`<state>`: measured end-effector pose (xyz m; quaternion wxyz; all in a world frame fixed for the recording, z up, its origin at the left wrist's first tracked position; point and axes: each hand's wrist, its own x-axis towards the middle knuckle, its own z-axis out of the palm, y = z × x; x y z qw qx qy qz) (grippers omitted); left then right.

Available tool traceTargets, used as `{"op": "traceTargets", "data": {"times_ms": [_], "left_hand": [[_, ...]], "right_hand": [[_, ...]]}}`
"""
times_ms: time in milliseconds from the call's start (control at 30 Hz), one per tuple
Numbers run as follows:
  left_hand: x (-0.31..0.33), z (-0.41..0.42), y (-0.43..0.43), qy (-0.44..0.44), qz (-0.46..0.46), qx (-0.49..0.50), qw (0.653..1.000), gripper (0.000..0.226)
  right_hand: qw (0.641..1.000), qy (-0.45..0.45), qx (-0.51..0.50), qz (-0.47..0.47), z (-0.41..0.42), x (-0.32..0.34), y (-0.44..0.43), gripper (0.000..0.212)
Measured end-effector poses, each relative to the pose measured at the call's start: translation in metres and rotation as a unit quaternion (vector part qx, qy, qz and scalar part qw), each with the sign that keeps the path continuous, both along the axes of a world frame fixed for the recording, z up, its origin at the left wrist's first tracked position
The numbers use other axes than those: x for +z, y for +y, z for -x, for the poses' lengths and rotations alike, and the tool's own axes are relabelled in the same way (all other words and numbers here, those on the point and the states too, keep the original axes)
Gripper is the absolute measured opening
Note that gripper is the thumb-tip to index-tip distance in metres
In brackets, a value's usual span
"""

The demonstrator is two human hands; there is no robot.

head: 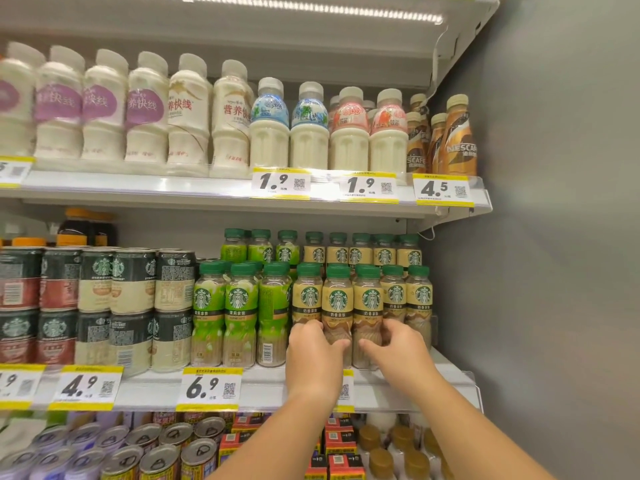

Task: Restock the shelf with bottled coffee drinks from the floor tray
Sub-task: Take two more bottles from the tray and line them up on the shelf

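Note:
Beige-label coffee bottles with green caps fill the right end of the middle shelf (450,372). My left hand (313,358) wraps the lower part of one front bottle (336,299). My right hand (398,351) grips the base of the neighbouring beige bottle (367,299). Both bottles stand upright at the shelf's front edge, touching each other. More beige bottles (394,292) stand to the right and behind. Green-label bottles (239,306) stand to the left. The floor tray is out of view.
Stacked coffee cans (131,282) occupy the middle shelf's left. Milk drinks (270,129) and brown coffee bottles (457,136) line the upper shelf. Cans (156,455) and cartons sit below. A grey wall (554,237) bounds the right side. Price tags (207,389) hang on shelf edges.

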<state>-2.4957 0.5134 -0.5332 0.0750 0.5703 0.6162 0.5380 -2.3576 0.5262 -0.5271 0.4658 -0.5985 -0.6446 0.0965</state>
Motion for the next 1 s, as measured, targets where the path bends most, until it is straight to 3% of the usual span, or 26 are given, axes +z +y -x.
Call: {"op": "traceTargets", "data": {"times_ms": [200,500,700,833,933,1000], "left_hand": [[0.003,-0.003,0.002,0.008,0.020,0.019,1.000,0.040],[0.003,-0.003,0.002,0.024,0.026,0.028,0.999,0.047],[0.001,0.003,0.000,0.034,0.026,0.001,0.999,0.055],[0.003,0.016,-0.010,0.126,0.007,-0.010,0.992,0.039],[0.004,0.027,-0.019,0.283,0.004,0.006,0.959,0.048],[0.004,0.035,-0.025,0.360,-0.015,0.018,0.933,0.055]], "right_hand": [[1.000,0.009,0.000,0.004,0.002,0.003,0.005,0.031],[1.000,0.006,0.010,0.027,0.001,0.001,0.008,0.035],[0.998,-0.050,-0.010,0.040,0.004,0.002,0.005,0.044],[0.989,-0.132,-0.047,0.045,0.007,0.001,-0.007,0.054],[0.953,-0.276,-0.114,0.038,0.008,0.000,-0.021,0.067],[0.935,-0.326,-0.133,0.028,0.007,-0.001,-0.031,0.075]]}}
